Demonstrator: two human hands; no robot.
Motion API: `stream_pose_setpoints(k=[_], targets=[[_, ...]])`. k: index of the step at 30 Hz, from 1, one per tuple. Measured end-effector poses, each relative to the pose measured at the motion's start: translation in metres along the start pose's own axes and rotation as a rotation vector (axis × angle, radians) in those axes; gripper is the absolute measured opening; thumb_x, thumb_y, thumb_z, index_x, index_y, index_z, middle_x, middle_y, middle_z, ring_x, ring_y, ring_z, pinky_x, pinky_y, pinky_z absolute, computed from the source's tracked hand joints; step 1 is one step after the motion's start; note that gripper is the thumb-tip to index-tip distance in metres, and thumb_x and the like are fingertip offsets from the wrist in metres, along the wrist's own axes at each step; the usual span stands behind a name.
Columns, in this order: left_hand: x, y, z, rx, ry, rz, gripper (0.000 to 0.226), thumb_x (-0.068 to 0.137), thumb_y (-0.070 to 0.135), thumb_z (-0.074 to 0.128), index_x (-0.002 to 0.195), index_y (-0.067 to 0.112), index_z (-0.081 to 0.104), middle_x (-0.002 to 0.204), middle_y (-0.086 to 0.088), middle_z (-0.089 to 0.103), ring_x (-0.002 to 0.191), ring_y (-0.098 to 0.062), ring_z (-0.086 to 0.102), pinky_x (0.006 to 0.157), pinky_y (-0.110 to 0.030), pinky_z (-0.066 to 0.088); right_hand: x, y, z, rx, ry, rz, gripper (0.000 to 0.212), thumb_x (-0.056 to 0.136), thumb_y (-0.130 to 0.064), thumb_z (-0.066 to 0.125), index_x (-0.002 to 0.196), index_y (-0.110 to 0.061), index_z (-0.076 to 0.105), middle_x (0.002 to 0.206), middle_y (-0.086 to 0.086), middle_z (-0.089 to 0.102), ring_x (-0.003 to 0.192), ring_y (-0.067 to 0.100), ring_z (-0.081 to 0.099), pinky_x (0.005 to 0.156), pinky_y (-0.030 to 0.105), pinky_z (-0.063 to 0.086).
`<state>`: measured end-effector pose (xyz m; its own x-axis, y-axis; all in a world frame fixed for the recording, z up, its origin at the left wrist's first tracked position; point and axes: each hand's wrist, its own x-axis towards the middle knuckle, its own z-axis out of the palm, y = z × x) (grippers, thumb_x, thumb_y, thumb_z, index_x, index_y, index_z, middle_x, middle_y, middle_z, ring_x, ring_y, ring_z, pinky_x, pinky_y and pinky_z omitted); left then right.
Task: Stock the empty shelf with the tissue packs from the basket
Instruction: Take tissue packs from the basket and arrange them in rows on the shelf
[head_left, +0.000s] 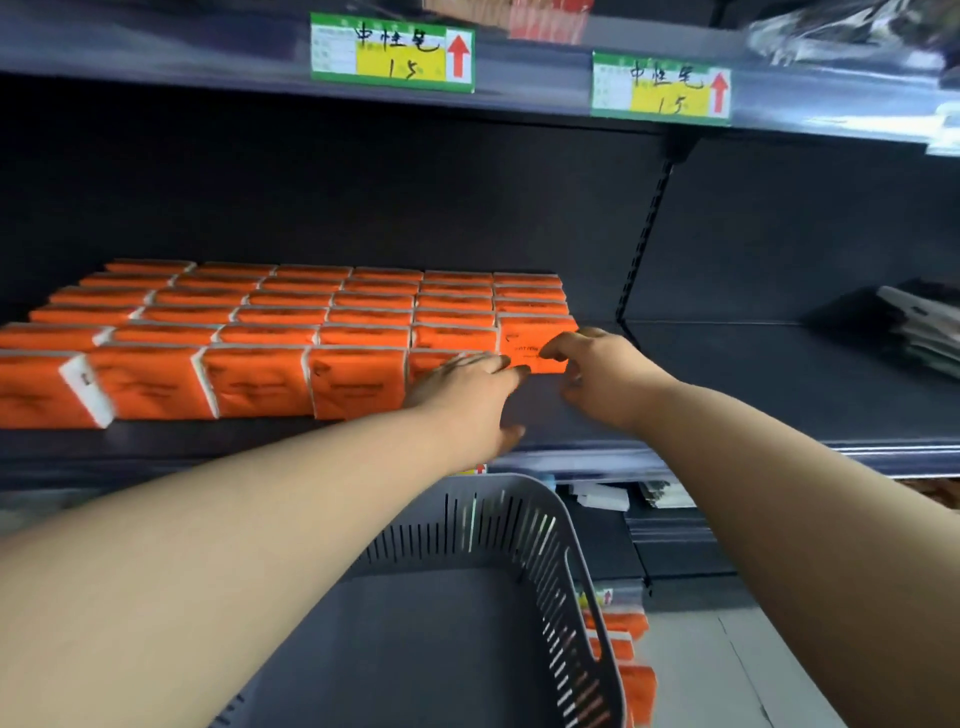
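Orange tissue packs (291, 332) stand in several neat rows on the dark shelf (727, 395), filling its left and middle. At the right end of the second row from the front, one orange tissue pack (535, 345) stands upright. My right hand (597, 374) pinches its right edge with curled fingers. My left hand (467, 395) lies flat with straight fingers against the front-row pack beside it, fingertips touching the held pack's lower edge. The grey slotted basket (566, 561) sits below my arms; no tissue packs show on its visible floor.
The upper shelf edge carries two green-and-yellow price tags (392, 52). Stacked dark and white goods (919, 327) lie on the shelf's far right. More orange packs (623, 654) show on a lower shelf right of the basket. Bare shelf lies right of my hands.
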<state>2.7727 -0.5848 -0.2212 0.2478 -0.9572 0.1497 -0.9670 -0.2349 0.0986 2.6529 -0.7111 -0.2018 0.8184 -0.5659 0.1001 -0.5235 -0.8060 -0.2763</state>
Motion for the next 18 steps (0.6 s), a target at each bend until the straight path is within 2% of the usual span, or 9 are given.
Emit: stream_pose_setpoints(k=[2, 5, 10, 12, 14, 16, 18], targets=[[-0.008, 0.008, 0.008, -0.019, -0.026, 0.018, 0.056, 0.084, 0.05, 0.056, 0.132, 0.024, 0.043, 0.135, 0.001, 0.044, 0.126, -0.025, 0.04, 0.098, -0.034, 0.037, -0.012, 0.005, 0.005, -0.012, -0.033, 0.023, 0.051, 0.081, -0.007, 0.058, 0.13, -0.02, 0.051, 0.123, 0.007, 0.049, 0.107, 0.024, 0.052, 0.092, 0.032, 0.045], [-0.014, 0.023, 0.022, -0.065, -0.04, 0.068, 0.06, 0.085, 0.047, 0.055, 0.138, 0.027, 0.038, 0.141, 0.004, 0.041, 0.13, -0.021, 0.037, 0.101, -0.031, 0.035, -0.033, 0.023, 0.013, 0.025, -0.058, 0.105, 0.05, 0.083, -0.009, 0.058, 0.131, -0.022, 0.05, 0.124, 0.005, 0.047, 0.097, 0.022, 0.054, 0.088, 0.034, 0.047], [-0.009, 0.058, 0.049, -0.167, -0.12, 0.107, 0.062, 0.087, 0.042, 0.055, 0.143, 0.027, 0.034, 0.148, 0.007, 0.036, 0.135, -0.017, 0.031, 0.109, -0.027, 0.023, -0.067, 0.077, 0.04, 0.119, -0.055, 0.263, 0.046, 0.085, -0.011, 0.059, 0.129, -0.02, 0.052, 0.125, 0.005, 0.052, 0.101, 0.021, 0.055, 0.087, 0.025, 0.044], [-0.001, 0.075, 0.062, -0.185, -0.153, 0.114, 0.06, 0.088, 0.041, 0.053, 0.143, 0.028, 0.033, 0.148, 0.008, 0.035, 0.134, -0.016, 0.032, 0.11, -0.028, 0.022, -0.081, 0.102, 0.054, 0.164, -0.048, 0.346, 0.043, 0.084, -0.009, 0.058, 0.126, -0.019, 0.054, 0.122, 0.004, 0.055, 0.096, 0.019, 0.055, 0.083, 0.024, 0.044], [0.007, 0.091, 0.074, -0.205, -0.198, 0.104, 0.058, 0.089, 0.042, 0.051, 0.143, 0.031, 0.033, 0.148, 0.01, 0.035, 0.135, -0.017, 0.032, 0.112, -0.032, 0.027, -0.094, 0.124, 0.071, 0.188, -0.06, 0.41, 0.041, 0.084, -0.007, 0.058, 0.124, -0.017, 0.056, 0.118, 0.005, 0.058, 0.094, 0.02, 0.055, 0.078, 0.022, 0.041], [0.018, 0.107, 0.087, -0.205, -0.26, 0.104, 0.055, 0.089, 0.044, 0.048, 0.141, 0.033, 0.035, 0.147, 0.011, 0.036, 0.134, -0.019, 0.034, 0.106, -0.039, 0.035, -0.107, 0.145, 0.09, 0.254, -0.089, 0.46, 0.04, 0.083, -0.002, 0.058, 0.122, -0.012, 0.058, 0.116, 0.009, 0.061, 0.098, 0.027, 0.058, 0.08, 0.026, 0.045], [0.028, 0.121, 0.1, -0.181, -0.325, 0.121, 0.052, 0.089, 0.045, 0.047, 0.139, 0.034, 0.037, 0.146, 0.011, 0.037, 0.131, -0.02, 0.038, 0.099, -0.037, 0.04, -0.117, 0.161, 0.11, 0.284, -0.132, 0.492, 0.034, 0.083, 0.0, 0.056, 0.114, -0.013, 0.061, 0.108, 0.009, 0.061, 0.093, 0.028, 0.059, 0.074, 0.024, 0.043]])
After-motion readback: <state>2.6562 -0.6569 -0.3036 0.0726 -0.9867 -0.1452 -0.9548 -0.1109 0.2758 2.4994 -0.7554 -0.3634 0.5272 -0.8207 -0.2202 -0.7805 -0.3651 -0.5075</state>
